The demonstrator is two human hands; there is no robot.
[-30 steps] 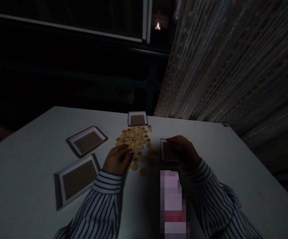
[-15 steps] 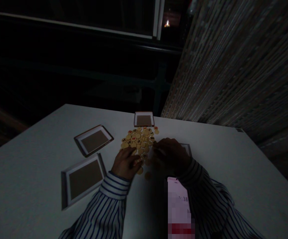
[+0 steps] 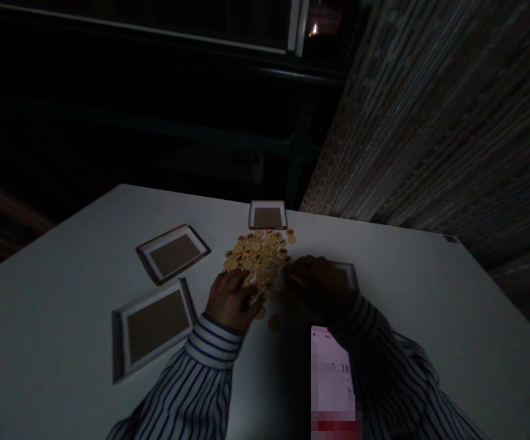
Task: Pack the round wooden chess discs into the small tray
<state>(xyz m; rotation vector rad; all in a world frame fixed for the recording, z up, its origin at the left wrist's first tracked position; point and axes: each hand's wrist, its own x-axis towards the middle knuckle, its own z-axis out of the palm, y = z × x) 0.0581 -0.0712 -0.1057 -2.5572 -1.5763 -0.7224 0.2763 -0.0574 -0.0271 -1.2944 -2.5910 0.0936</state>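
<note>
Discs (image 3: 256, 247), ahead, btwn L grip (image 3: 231, 299) & R grip (image 3: 319, 284)

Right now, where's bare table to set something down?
Table right of the right tray and right sleeve, out to the edge. Also left of the two left trays. Crowded: the middle, with pieces, left hand, right hand and phone.

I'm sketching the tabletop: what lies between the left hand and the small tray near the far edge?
In the head view, a pile of round pieces, some marked red or black, lies between the left hand and that tray.
</note>
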